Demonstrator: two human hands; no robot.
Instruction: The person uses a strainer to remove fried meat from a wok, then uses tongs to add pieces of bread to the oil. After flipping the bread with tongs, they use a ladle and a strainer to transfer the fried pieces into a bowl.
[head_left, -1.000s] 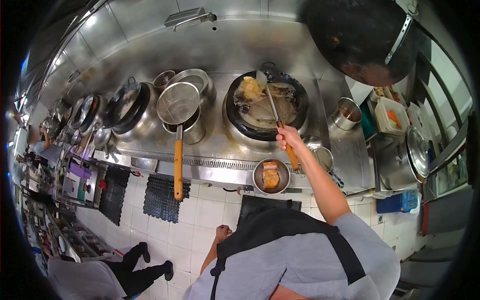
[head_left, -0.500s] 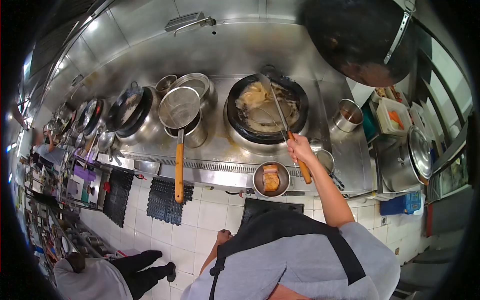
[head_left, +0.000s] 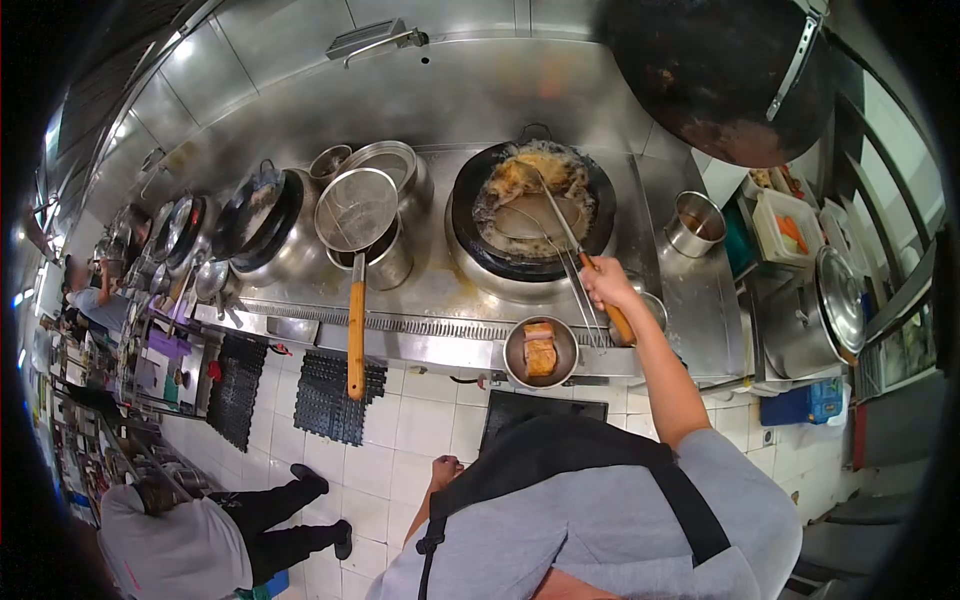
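Observation:
My right hand (head_left: 609, 284) is closed around the wooden handle of a wok spatula (head_left: 562, 222). Its metal shaft slants into the wok (head_left: 472, 232), and the blade is lost in the golden, foaming food (head_left: 540, 168) at the far side. A round wire strainer (head_left: 524, 222) sits in the wok's bubbling liquid; its wire handle leans over the near rim, beside my right hand. Below the wok, a metal bowl (head_left: 513, 368) holds browned pieces of food (head_left: 540, 352). My left hand (head_left: 446, 470) hangs low by the apron, fingers curled, nothing visible in them.
A long-handled mesh strainer (head_left: 357, 212) rests across a pot to the left. More woks (head_left: 262, 225) line the range. On the right stand a metal pot (head_left: 697, 226) and a lidded stockpot (head_left: 797, 325). A large wok (head_left: 715, 75) hangs above. A co-worker (head_left: 190, 540) is at lower left.
My right hand has shifted slightly right, and the spatula blade has gone down into the food. The food has browned and foams more. The co-worker at lower left has moved.

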